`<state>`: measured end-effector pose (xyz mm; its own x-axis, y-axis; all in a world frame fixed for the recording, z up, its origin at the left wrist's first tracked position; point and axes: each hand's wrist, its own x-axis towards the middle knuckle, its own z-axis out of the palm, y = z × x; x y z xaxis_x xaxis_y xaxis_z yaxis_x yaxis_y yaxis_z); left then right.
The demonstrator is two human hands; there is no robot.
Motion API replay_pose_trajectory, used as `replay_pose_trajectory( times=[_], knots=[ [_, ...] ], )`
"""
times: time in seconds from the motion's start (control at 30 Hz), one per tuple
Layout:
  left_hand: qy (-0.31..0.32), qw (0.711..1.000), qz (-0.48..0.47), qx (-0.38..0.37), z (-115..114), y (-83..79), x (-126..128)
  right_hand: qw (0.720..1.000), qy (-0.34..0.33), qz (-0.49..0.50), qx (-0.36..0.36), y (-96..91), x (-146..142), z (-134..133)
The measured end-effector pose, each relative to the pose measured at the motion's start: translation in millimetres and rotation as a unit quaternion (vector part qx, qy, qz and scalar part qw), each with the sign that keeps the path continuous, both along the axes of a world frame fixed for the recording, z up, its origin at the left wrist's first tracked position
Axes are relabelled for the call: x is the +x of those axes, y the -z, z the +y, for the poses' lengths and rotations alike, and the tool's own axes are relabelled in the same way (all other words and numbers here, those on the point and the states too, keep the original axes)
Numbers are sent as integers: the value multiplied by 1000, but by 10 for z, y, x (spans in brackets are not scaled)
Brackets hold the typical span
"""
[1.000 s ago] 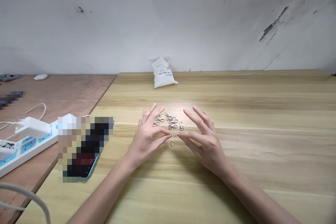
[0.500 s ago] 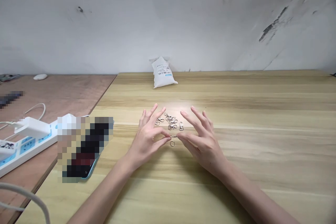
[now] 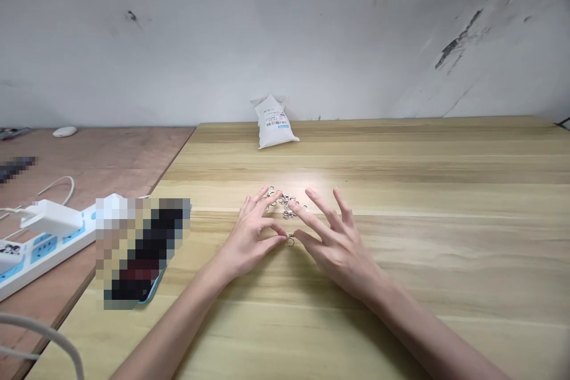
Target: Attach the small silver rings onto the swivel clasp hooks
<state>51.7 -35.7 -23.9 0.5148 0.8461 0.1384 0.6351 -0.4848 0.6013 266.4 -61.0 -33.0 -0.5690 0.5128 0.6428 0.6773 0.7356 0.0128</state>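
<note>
A small heap of silver metal clasps (image 3: 285,203) lies on the light wooden table (image 3: 401,237). Just in front of it sits a small split ring (image 3: 291,241). My left hand (image 3: 253,234) pinches thumb and forefinger at that ring, its other fingers raised. My right hand (image 3: 332,237) meets it from the right, thumb and forefinger tip touching the same spot, the remaining fingers spread over the heap. Whether a clasp is also between the fingertips is too small to tell.
A white packet with a printed label (image 3: 272,122) stands at the back by the wall. A blurred-out phone (image 3: 140,249) lies at the table's left edge. A white and blue power strip (image 3: 40,243) with a plugged charger and cables rests on the neighbouring brown table.
Both hands have sunk lower and closer to the table, and the pinched piece has come down onto the loose ring. My right fingers now lean further left over the heap.
</note>
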Motion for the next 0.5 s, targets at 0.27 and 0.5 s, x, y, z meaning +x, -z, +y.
replay_pose_trajectory(
  times=[0.27,0.5],
  knots=[
    [1,999,-14,-43,26,6,-37,1000,18,7,-13,4,-34,-2],
    [7,1000,-2,-28,50,25,-58,999,22,26,-34,-1,-70,3]
  ],
)
